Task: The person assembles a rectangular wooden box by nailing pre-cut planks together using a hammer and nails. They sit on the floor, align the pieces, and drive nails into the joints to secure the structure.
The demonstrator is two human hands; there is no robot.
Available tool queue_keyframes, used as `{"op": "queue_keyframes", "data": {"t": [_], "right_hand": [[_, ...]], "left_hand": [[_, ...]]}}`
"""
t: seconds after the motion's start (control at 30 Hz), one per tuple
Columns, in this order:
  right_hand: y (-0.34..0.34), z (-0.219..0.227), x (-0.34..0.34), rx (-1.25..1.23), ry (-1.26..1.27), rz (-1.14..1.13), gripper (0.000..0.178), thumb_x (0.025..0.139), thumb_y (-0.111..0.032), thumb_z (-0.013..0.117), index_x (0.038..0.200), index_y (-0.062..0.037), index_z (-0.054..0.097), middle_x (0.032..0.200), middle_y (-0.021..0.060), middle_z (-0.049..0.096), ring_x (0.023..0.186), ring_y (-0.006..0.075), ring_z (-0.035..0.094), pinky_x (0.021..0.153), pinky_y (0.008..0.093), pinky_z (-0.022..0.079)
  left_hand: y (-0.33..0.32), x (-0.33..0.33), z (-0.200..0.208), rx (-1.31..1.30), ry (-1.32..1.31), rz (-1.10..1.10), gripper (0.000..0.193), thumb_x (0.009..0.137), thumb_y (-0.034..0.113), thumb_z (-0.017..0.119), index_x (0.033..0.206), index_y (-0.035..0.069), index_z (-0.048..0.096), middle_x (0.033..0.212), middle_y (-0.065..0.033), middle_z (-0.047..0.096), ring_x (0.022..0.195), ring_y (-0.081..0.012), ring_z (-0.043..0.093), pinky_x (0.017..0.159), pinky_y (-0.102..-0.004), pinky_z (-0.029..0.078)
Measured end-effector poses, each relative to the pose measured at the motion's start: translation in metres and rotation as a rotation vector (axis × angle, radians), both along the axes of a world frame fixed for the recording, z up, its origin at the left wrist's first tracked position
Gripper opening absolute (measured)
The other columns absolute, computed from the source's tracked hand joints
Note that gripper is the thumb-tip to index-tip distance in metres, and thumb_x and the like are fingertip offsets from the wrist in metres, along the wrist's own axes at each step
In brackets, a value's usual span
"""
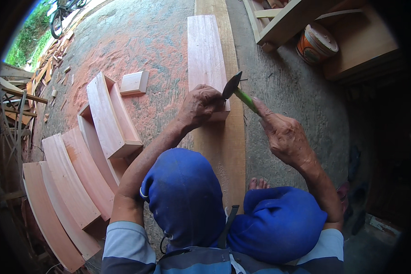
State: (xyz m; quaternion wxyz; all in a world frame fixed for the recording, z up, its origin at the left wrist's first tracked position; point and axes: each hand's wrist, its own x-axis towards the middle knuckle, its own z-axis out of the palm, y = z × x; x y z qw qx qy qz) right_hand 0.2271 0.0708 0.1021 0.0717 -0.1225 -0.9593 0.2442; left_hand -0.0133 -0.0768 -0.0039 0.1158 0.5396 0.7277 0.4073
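My right hand is closed round the green handle of a hammer, its dark metal head angled over the near right corner of a pale pinkish wooden drawer box. My left hand rests at that near end, fingers pinched together right beside the hammer head. Whatever sits between those fingertips is too small or hidden to make out. The box lies lengthwise, pointing away from me, on a long wooden plank.
Several similar wooden drawer boxes stand in a row at the left, with a small wood block beyond them. A round tub and wooden furniture are at the far right. Wood scraps line the left edge of the concrete floor.
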Motion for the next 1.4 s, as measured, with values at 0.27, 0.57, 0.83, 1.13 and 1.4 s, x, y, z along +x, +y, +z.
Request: {"op": "queue_keyframes", "data": {"t": [0.27,0.57,0.83,1.13,1.4], "right_hand": [[0.003,-0.001,0.006,-0.141,0.074,0.001,0.06,0.106,-0.01,0.052,0.162,-0.0141,0.033,0.095,0.0201,0.069,0.071,0.0269,0.067,0.065,0.0434,0.055],[0.013,-0.022,0.01,0.134,-0.023,0.054,0.058,0.107,-0.016,0.052,0.163,-0.0178,0.034,0.07,0.0027,0.058,0.054,0.0107,0.051,0.05,0.0296,0.043],[0.01,0.02,0.013,-0.761,0.985,-0.073,0.06,0.106,-0.014,0.053,0.163,-0.0146,0.033,0.081,0.0126,0.065,0.055,0.0171,0.057,0.05,0.0322,0.047],[0.001,0.06,0.004,-0.336,0.623,-0.191,0.061,0.106,-0.011,0.053,0.163,-0.0139,0.032,0.076,0.0208,0.06,0.053,0.0195,0.056,0.052,0.0393,0.048],[0.007,0.009,-0.006,0.014,0.251,0.061,0.063,0.103,-0.011,0.055,0.162,-0.0139,0.033,0.073,0.0198,0.06,0.051,0.0238,0.054,0.051,0.0425,0.048]], "left_hand": [[0.022,-0.026,-0.015,-0.272,0.316,0.057,0.035,0.103,0.034,0.059,0.136,0.029,0.068,0.16,-0.0041,0.046,0.155,-0.0371,0.028,0.126,-0.0512,0.027],[0.026,-0.017,-0.017,-0.208,0.282,0.039,0.035,0.103,0.031,0.06,0.137,0.027,0.068,0.159,-0.0049,0.048,0.153,-0.041,0.029,0.125,-0.0496,0.032],[0.015,-0.022,-0.008,-0.255,0.326,0.085,0.035,0.104,0.03,0.057,0.138,0.028,0.067,0.16,-0.0061,0.046,0.154,-0.0376,0.028,0.124,-0.0525,0.03],[0.006,-0.023,0.0,-0.302,0.365,0.121,0.034,0.105,0.037,0.056,0.136,0.029,0.069,0.161,-0.0034,0.046,0.155,-0.0363,0.028,0.124,-0.0528,0.028],[0.006,-0.03,-0.012,-0.253,0.318,0.088,0.034,0.105,0.033,0.056,0.137,0.028,0.068,0.16,-0.0052,0.046,0.153,-0.0378,0.032,0.123,-0.0514,0.032]]}}
